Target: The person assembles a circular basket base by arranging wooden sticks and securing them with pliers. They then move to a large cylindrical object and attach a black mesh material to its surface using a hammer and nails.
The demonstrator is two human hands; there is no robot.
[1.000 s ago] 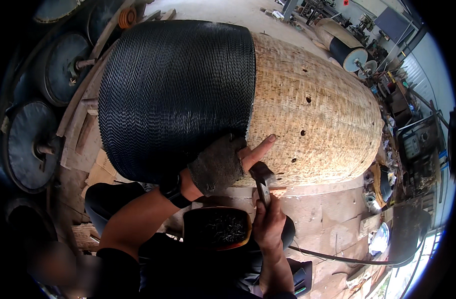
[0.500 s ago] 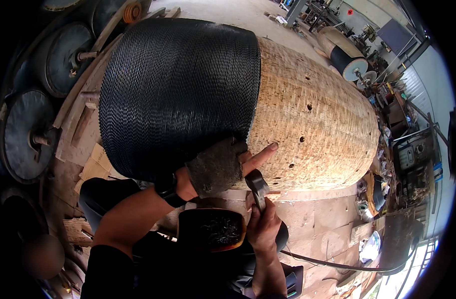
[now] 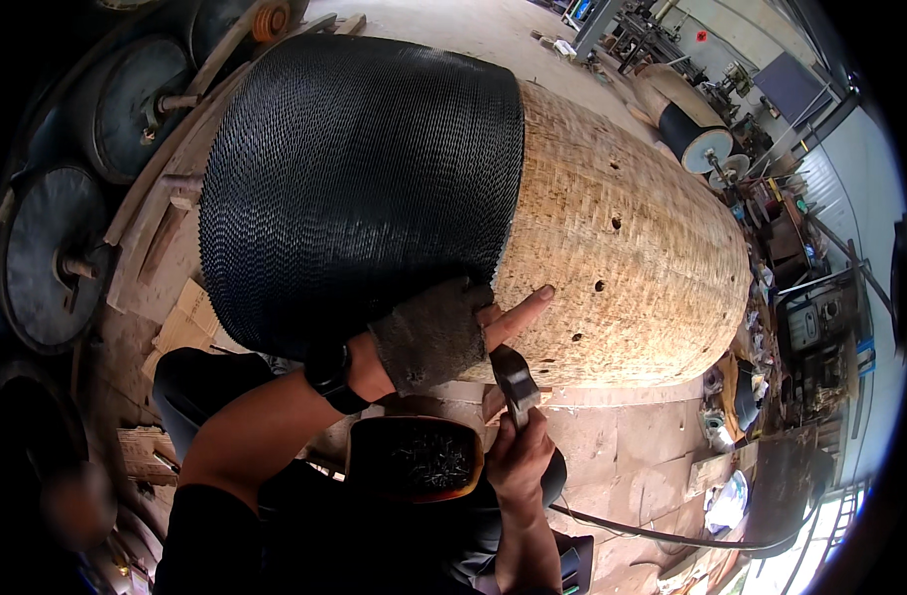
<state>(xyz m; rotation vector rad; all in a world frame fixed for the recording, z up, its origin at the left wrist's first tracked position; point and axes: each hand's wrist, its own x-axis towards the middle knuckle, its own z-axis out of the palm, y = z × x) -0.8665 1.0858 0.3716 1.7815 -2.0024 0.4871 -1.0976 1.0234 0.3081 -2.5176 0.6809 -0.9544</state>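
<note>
A large wooden drum lies in front of me, its left part covered by a black ridged covering. My left hand, under a dark worn hand guard, rests against the drum at the covering's lower edge. Its index finger stretches over the bare wood; the other fingers are curled or hidden, and what they grip is not visible. In my right hand is a hammer, held upright, its head just below the left fingers. Between my knees sits a dark tray of small metal nails.
Round-ended dark drums with axle stubs stand along the left, beside wooden beams. Flat cardboard lies near my left knee. A dark hose crosses the floor at right, near cluttered shelves. Another drum stands far right.
The hammer and my right hand have shifted slightly downward, and the hammer head has tilted a little. My left hand stays in the same place on the drum.
</note>
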